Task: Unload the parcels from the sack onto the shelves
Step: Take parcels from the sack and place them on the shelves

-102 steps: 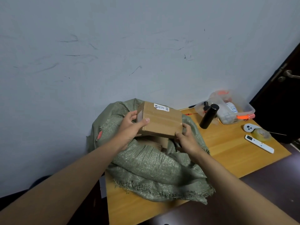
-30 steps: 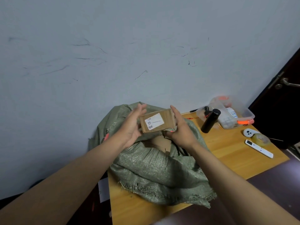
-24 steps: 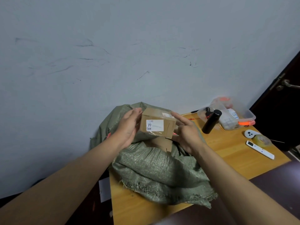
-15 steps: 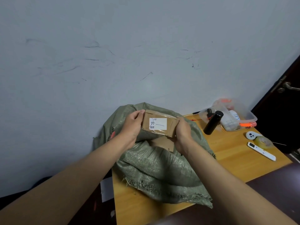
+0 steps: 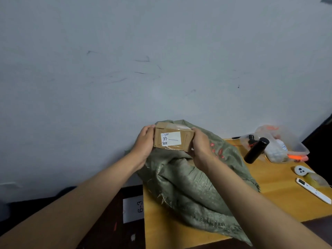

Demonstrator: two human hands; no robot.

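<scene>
A small brown cardboard parcel (image 5: 185,141) with a white label facing me is held up above the green woven sack (image 5: 190,186). My left hand (image 5: 143,144) grips its left end and my right hand (image 5: 202,146) grips its right end, fingers curled round the box. The sack lies slumped on the wooden table (image 5: 280,200) against the wall. Its inside is hidden from here. No shelves are in view.
A black cylinder (image 5: 256,150) stands right of the sack, before a clear plastic tub (image 5: 280,142) of oddments. A white remote (image 5: 312,190), a tape roll (image 5: 317,178) and a small white device (image 5: 301,170) lie at the table's right. A paper tag marked 6-3 (image 5: 133,208) lies left of the table.
I have turned the parcel in both hands so its labelled side faces me, and now hold it by both ends. My view has swung left; the opening with another box is no longer seen.
</scene>
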